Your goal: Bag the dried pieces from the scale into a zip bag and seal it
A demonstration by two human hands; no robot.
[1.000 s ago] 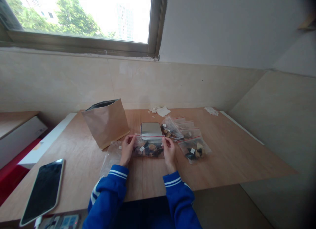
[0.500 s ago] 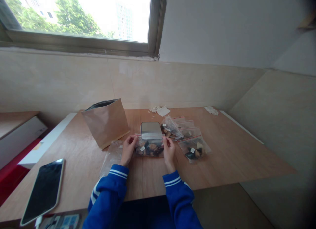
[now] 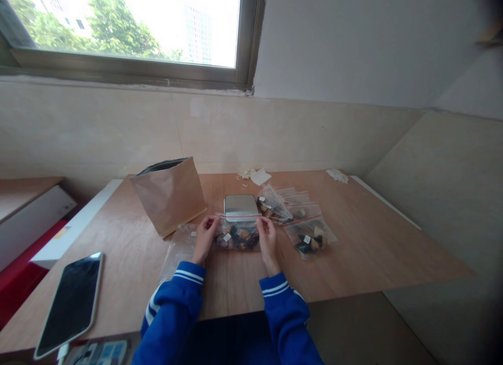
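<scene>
Holding a small clear bag (image 3: 238, 234) of dark and tan pieces upright on the wooden table (image 3: 353, 249), the left hand (image 3: 204, 239) and the right hand (image 3: 268, 240) each pinch an end of its red-striped top edge — fingers closed on the plastic. Just behind the grip sits a flat metal scale (image 3: 240, 204). Beyond the right hand lie more filled bags (image 3: 304, 228); beyond the left stands an open brown paper pouch (image 3: 168, 194). Well off to the left, near the table's front edge, lies a tablet (image 3: 70, 302) — screen dark.
</scene>
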